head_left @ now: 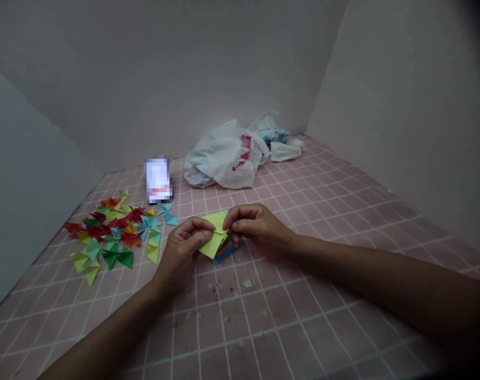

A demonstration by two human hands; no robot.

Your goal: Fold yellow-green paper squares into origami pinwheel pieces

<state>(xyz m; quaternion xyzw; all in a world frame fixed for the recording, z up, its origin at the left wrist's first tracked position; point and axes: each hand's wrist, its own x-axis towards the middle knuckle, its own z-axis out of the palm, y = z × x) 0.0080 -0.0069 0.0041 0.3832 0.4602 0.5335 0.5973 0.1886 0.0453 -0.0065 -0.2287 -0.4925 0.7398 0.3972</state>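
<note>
A yellow sheet of origami paper (213,245), partly folded, is held up in front of me. My left hand (183,248) pinches its left side between thumb and fingers. At its right edge my right hand (259,227) has thumb and fingertips closed on the paper. Below and behind the paper lies a flat stack or packet with a blue edge (226,254), mostly hidden by the paper and my right hand. To the left, folded paper butterflies (117,258) in green, yellow, red, orange and light blue lie spread in a cluster.
A lit phone (158,179) leans upright behind the paper butterflies. White plastic bags (228,158) sit against the back wall, with a blue patterned bundle (275,136) beside them. Pink tiles (264,327) cover the surface, and walls rise at the left, back and right.
</note>
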